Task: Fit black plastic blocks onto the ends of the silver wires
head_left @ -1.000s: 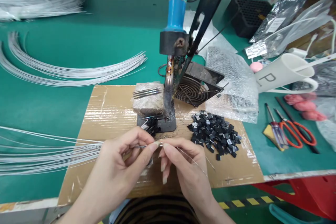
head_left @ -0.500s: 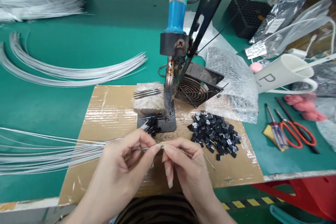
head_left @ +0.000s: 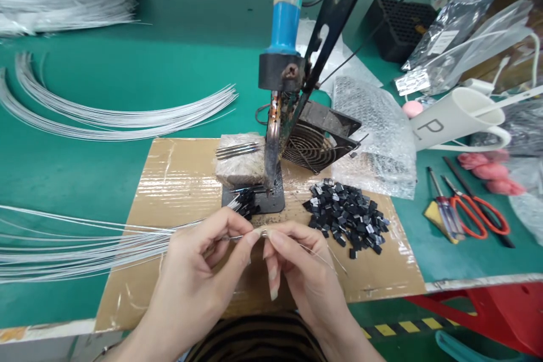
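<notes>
My left hand (head_left: 203,271) is closed in a pinch, thumb against forefinger, on a thin wire. Fingertip to fingertip with it, my right hand (head_left: 305,271) pinches too; thin strands of wire (head_left: 317,255) trail from it toward the right. Whatever sits between the two pinches is small and mostly covered by the fingers. Just beyond my hands stands a soldering iron (head_left: 290,22) with a blue handle, its bent tip pointing down. Beneath the tip, black-ended wires (head_left: 245,203) lie bunched. A pile of small black connectors (head_left: 348,218) lies to the right of my hands.
White wires (head_left: 85,254) spread leftward over the cardboard (head_left: 169,169). Curved wire bundles (head_left: 139,124) lie behind. A small fan (head_left: 318,141) stands behind the iron. Bubble wrap (head_left: 373,136), a white mug (head_left: 458,119), orange-handled scissors (head_left: 469,218) and a screwdriver (head_left: 447,218) are at the right.
My fingertips have shifted very slightly at the pinch, and my right hand has turned a little. The things on the bench stay where they were.
</notes>
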The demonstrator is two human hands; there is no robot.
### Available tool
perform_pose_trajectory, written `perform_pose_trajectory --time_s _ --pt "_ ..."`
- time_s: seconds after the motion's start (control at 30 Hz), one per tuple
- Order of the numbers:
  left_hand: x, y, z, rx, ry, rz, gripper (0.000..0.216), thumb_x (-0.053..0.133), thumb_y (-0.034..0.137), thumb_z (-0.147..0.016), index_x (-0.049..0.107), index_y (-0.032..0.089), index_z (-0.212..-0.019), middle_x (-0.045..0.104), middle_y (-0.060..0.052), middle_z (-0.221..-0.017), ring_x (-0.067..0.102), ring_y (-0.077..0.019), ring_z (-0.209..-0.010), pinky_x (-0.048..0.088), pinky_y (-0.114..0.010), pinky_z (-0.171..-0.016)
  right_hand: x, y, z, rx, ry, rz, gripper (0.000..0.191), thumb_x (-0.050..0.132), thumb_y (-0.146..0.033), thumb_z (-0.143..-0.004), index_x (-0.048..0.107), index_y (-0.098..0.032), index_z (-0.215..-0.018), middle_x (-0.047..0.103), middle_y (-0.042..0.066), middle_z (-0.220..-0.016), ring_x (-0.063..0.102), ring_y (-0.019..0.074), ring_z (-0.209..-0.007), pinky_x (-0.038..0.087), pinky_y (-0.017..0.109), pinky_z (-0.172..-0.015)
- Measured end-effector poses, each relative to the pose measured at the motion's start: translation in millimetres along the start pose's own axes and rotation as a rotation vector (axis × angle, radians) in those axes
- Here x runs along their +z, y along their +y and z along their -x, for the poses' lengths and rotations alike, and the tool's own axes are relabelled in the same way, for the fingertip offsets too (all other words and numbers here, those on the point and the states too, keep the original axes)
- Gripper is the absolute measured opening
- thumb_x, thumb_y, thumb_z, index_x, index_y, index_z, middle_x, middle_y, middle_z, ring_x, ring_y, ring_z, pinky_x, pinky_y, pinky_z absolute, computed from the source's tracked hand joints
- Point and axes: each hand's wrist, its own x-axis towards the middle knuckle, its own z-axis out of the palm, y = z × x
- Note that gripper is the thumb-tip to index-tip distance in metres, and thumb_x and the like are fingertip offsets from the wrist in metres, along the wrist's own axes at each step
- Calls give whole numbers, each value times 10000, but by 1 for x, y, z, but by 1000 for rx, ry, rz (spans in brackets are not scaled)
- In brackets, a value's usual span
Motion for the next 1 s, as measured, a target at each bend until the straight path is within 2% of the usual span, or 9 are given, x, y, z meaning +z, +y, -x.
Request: perform_pose_trajectory --time_s 0.3,0.53,0.67,0.83,1.0 --pt "2 -8 3 114 29 -69 150 688 285 -926 693 200 -802 664 25 -621 567 -96 -497 439 -182 -477 6 3 0 -13 49 -46 112 879 -282 -821 857 -176 -793 711 -22 -621 587 37 -391 536 108 -400" --pt "7 -9 2 86 27 20 198 652 313 -966 682 202 -805 668 20 -634 598 -103 -534 452 -179 -499 7 2 1 -19 39 -33 135 849 -295 -858 850 -173 -801 702 -18 -600 593 48 -400 537 111 -408" --pt "8 -5 0 37 77 48 167 685 312 -934 689 209 -803 671 28 -661 580 -93 -543 423 -174 -490 3 2 2 -45 12 17 198 804 -364 -903 855 -177 -859 711 -2 -656 636 80 -465 584 150 -436" --pt "10 0 2 -14 139 60 146 685 302 -926 687 212 -811 670 34 -690 576 -88 -573 433 -175 -522 0 4 2 -87 42 120 142 841 -331 -880 858 -193 -908 742 -1 -701 666 85 -478 596 164 -462" --pt "9 -6 3 61 80 17 142 688 302 -946 690 213 -836 679 29 -671 609 -97 -563 439 -179 -508 -2 6 3 -105 60 165 136 835 -324 -898 851 -190 -887 733 -9 -687 658 74 -474 588 160 -479"
